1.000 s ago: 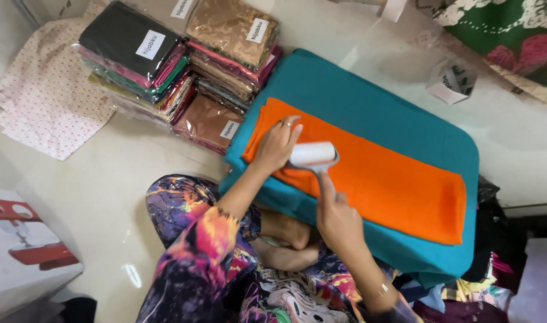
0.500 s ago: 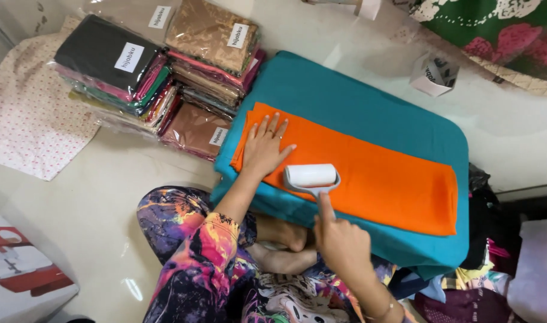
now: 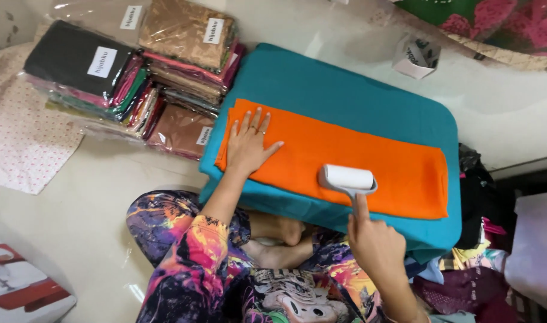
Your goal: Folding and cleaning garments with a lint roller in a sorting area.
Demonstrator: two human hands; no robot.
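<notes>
— Hands first: what do we see in the head view?

— Our left hand (image 3: pixel 248 145) lies flat, fingers spread wide, on the left end of the orange cloth (image 3: pixel 357 161) at frame centre. Our right hand (image 3: pixel 375 242), lower right, is wrapped around the handle of a white lint roller (image 3: pixel 347 177), its drum touching the cloth's lower edge.

— And beneath?

— We see a teal cushion (image 3: pixel 345 90); wrapped fabric stacks (image 3: pixel 136 78) sit upper left.

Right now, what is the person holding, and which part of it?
The right hand grips a white lint roller by its grey handle. The left hand holds nothing; it lies flat on the orange folded cloth.
</notes>
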